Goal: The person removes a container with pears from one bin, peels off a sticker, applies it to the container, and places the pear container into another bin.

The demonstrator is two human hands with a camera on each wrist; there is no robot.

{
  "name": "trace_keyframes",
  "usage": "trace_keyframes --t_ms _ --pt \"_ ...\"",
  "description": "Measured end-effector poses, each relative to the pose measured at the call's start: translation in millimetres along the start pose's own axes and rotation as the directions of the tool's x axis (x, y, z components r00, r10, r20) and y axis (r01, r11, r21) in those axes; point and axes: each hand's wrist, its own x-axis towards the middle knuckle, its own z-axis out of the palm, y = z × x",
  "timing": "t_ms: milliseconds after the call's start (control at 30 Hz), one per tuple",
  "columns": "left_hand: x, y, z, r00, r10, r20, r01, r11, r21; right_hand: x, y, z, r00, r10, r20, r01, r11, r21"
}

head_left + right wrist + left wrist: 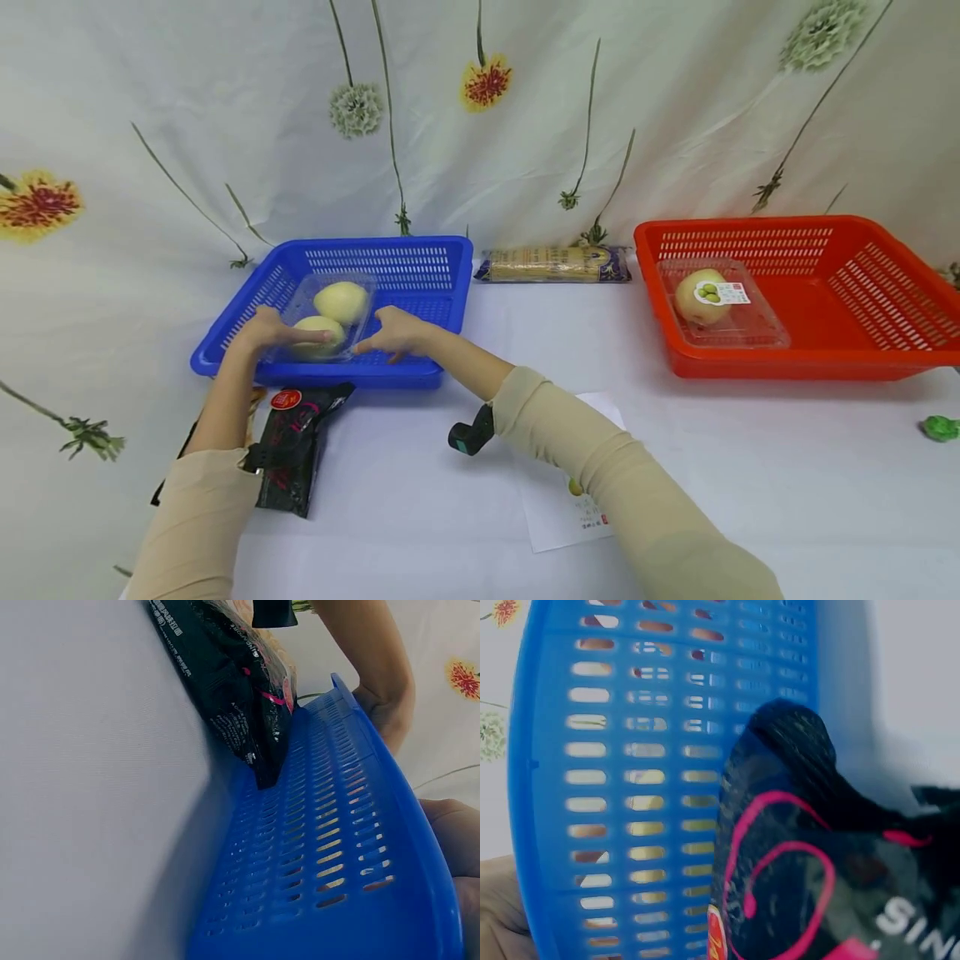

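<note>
A clear plastic clamshell (330,315) with two pale round fruits lies inside the blue basket (420,258). My left hand (279,331) rests on its near left side, fingers stretched flat across the front fruit. My right hand (393,332) touches its right edge with the fingers spread and fairly straight. The left wrist view shows the blue basket's slotted wall (630,787) and a black packet (802,847) close up. In the right wrist view the blue basket's outer wall (322,840) fills the frame, with part of my right hand (450,832) behind its rim.
A black snack packet (296,442) lies on the white table beside my left forearm. A long noodle pack (553,264) sits between the baskets. The red basket (885,275) holds another clamshell (716,304) with one fruit. A paper sheet (562,508) and a green object (941,428) lie nearer.
</note>
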Motion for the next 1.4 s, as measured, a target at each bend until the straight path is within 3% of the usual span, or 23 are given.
trace_keyframes --t_ms 100,233,367,500,633,767,933,1167,1267,1400 --pt "1.8 3.3 3.5 0.999 0.041 0.008 -0.041 0.999 0.010 1.9 0.4 0.5 1.000 0.023 0.002 -0.023 0.998 0.061" --pt "1.9 8.4 7.2 0.995 0.104 0.006 -0.103 0.992 -0.070 1.4 0.6 0.1 0.995 0.070 -0.069 -0.053 0.975 0.214" --pt "-1.5 12.8 11.6 0.989 0.145 -0.002 -0.144 0.979 -0.144 -1.0 0.7 -0.1 0.967 0.169 -0.192 -0.091 0.928 0.361" --pt "-5.0 16.1 14.7 0.982 0.187 -0.005 -0.185 0.964 -0.193 -3.5 1.1 -2.3 0.935 0.233 -0.268 -0.099 0.896 0.434" --pt "-7.2 18.7 15.6 0.980 0.196 -0.021 -0.195 0.949 -0.249 -6.0 0.7 -8.4 0.937 0.209 -0.281 -0.064 0.890 0.451" --pt "-9.3 21.6 16.0 0.976 0.202 -0.084 -0.217 0.942 -0.255 -10.7 -1.8 -18.5 0.953 0.153 -0.262 -0.015 0.886 0.463" --pt "-16.1 26.0 13.8 0.951 0.250 -0.179 -0.293 0.914 -0.280 -22.3 -9.2 -32.9 0.968 0.103 -0.229 0.022 0.874 0.485" --pt "-36.7 40.5 12.3 0.892 0.315 -0.323 -0.433 0.799 -0.417 -45.6 -21.2 -54.7 0.973 0.018 -0.228 0.103 0.855 0.508" --pt "-44.6 50.3 13.1 0.867 0.309 -0.390 -0.467 0.775 -0.426 -56.4 -24.3 -63.7 0.973 -0.011 -0.230 0.128 0.856 0.501" --pt "-54.0 63.8 13.8 0.855 0.304 -0.421 -0.485 0.756 -0.440 -70.3 -25.1 -74.9 0.972 -0.037 -0.231 0.148 0.862 0.484"
